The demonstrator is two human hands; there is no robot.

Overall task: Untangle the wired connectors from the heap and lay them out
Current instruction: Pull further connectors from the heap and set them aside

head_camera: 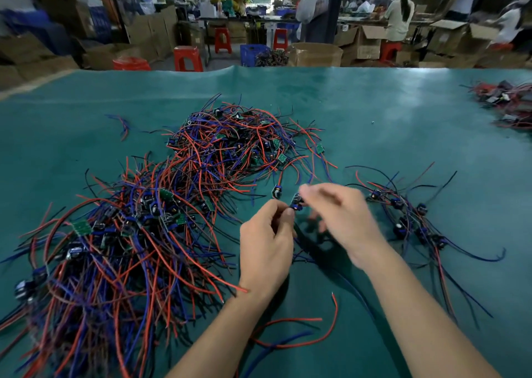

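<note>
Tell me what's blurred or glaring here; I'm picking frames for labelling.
Head view: the right hand is smeared by motion, the left hand sharper; pale glare lies on the green mat; edges bend from the wide lens; background soft.

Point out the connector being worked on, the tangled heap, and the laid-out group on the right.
held connector (296,203), head view, its dark body at the fingertips.
tangled heap (138,225), head view, its dense middle.
laid-out group (408,219), head view, a connector mid-row.
</note>
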